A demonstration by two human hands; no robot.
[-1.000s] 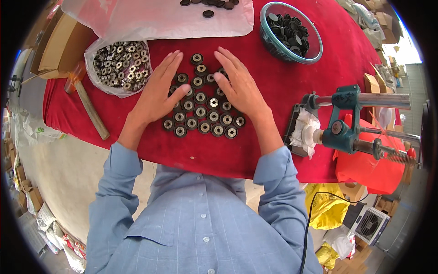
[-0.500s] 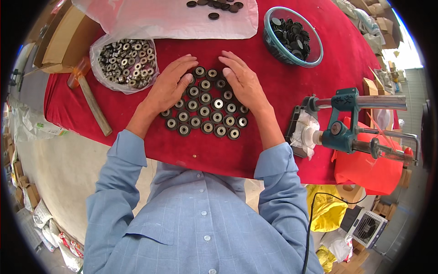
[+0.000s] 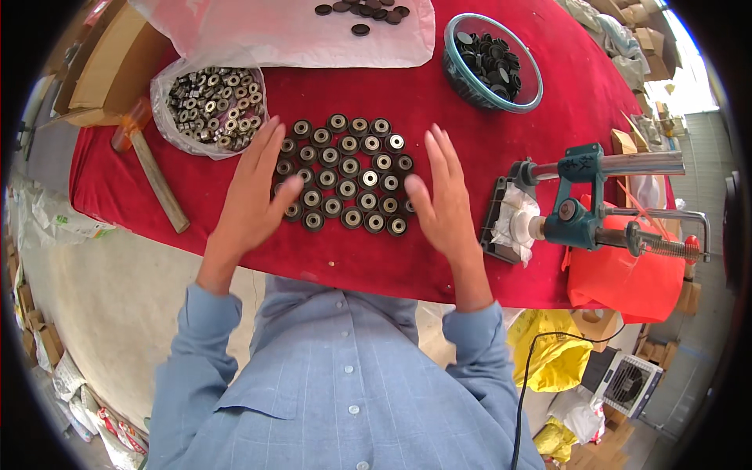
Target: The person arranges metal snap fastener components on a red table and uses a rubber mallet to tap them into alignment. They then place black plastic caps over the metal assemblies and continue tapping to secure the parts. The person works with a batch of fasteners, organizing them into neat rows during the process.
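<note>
A flat cluster of dark round wheels (image 3: pixel 347 188) with bright metal bearings in their centres lies on the red cloth in front of me. My left hand (image 3: pixel 254 192) is at the cluster's left edge, fingers stretched forward and thumb apart, partly covering a few wheels. On the other side my right hand (image 3: pixel 445 192) is held open the same way, its thumb beside the rightmost wheels. Neither hand grips anything. Whether the hands touch the outer wheels, I cannot tell.
A clear bag of metal bearings (image 3: pixel 211 110) lies back left, near a hammer (image 3: pixel 159 180) and a cardboard box (image 3: pixel 117 66). A glass bowl (image 3: pixel 470 90) holds black discs. More discs rest on a white sheet (image 3: pixel 290 35). A green hand press (image 3: pixel 576 207) stands at right.
Both hands have drawn back toward me and apart, from the far corners of the cluster to its sides. More of the far and side wheels shows now.
</note>
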